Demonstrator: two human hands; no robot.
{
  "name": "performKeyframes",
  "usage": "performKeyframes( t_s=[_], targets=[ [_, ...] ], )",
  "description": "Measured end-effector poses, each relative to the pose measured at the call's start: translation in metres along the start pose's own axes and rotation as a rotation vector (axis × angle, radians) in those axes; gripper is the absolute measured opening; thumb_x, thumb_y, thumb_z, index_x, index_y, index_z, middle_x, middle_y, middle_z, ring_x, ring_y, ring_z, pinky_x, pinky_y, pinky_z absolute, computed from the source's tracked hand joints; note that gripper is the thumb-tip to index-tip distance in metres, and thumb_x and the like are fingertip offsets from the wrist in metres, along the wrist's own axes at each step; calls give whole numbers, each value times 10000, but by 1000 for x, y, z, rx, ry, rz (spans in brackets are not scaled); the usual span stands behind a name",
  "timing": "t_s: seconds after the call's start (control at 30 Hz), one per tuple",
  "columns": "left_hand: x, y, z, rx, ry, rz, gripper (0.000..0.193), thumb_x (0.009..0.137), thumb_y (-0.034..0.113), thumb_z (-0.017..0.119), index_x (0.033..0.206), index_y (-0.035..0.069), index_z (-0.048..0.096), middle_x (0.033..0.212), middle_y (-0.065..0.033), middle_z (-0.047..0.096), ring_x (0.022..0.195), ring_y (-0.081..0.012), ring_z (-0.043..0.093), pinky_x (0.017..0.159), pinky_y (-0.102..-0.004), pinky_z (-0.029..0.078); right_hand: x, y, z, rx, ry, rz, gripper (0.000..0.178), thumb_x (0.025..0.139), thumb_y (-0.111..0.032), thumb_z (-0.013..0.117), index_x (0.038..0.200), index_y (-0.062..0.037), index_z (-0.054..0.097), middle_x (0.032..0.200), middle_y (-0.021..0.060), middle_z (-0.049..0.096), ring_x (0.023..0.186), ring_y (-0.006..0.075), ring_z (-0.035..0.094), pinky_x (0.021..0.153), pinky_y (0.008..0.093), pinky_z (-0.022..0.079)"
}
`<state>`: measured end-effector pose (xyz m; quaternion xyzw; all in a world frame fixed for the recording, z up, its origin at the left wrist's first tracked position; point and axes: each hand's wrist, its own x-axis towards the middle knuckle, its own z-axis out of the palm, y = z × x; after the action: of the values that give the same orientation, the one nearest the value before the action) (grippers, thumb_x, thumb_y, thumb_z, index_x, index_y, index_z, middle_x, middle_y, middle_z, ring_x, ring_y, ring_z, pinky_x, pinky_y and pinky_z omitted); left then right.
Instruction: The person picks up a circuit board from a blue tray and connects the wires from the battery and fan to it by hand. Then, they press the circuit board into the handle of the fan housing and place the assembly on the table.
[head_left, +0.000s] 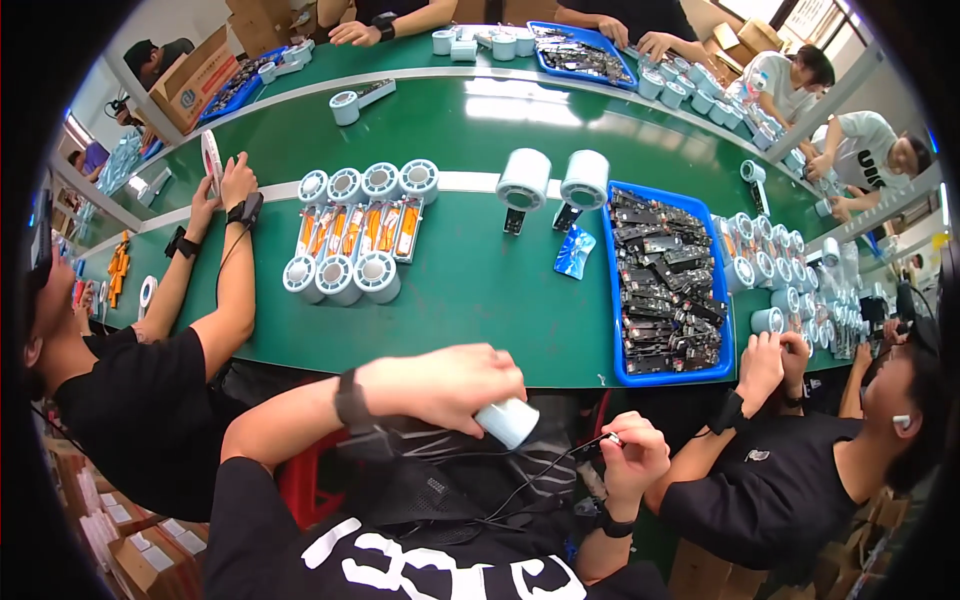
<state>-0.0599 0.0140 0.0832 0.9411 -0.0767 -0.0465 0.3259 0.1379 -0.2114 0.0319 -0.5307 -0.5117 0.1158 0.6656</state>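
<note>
My left hand (445, 388) is closed over a light-blue cylindrical housing (510, 424), held tilted above my lap just off the table's near edge. The palm and fingers cover its other end. To its right, my right hand (636, 458) has thumb and fingers pinched at the end of a thin black cable (545, 470). A small shiny tip shows there, too small to name. The cable trails down across my lap. Both hands are apart from each other.
On the green table (470, 320), a blue tray (675, 379) holds many black circuit modules. Two light-blue fan-like units (524, 180) stand beside a blue packet (574, 252). Rows of open units (375, 278) with orange wiring lie left. Co-workers sit close on both sides.
</note>
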Motion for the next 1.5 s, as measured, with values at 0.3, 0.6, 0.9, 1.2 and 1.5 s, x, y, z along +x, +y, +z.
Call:
performKeyframes(
  t_s=[0.3,0.6,0.9,1.2,1.5],
  targets=[
    [11,-64,-71,-219,69,-253,391,782,73,771,1049,35,488,959,-157,630,1035,-390,625,894,-406,521,-6,-3,3,-22,41,76,268,770,108,760,931,-5,578,844,139,705,754,217,673,682,297,536],
    [54,-124,-90,430,56,213,327,774,53,729,1034,47,530,1043,-146,647,1077,-341,625,940,-438,496,-15,7,32,161,3,393,209,799,106,748,924,6,613,930,121,710,807,156,672,760,280,549],
    [30,-85,-91,547,328,-104,328,786,145,773,1005,40,552,1031,-125,646,1039,-321,638,892,-412,508,15,8,53,248,-61,525,176,831,93,740,915,8,611,943,86,680,826,104,651,731,236,545],
    [-3,23,42,-401,789,-324,443,782,82,844,1148,4,607,962,-122,687,844,-239,689,750,-347,553,33,8,100,352,-131,547,164,856,73,722,947,6,604,981,75,623,832,100,603,689,223,495],
    [-18,-5,60,-669,748,-496,372,856,14,768,1188,13,601,842,-69,663,697,-104,657,593,-255,513,48,23,97,-548,-172,222,63,896,-15,703,905,16,649,855,97,645,677,140,598,593,264,468]
  ],
)
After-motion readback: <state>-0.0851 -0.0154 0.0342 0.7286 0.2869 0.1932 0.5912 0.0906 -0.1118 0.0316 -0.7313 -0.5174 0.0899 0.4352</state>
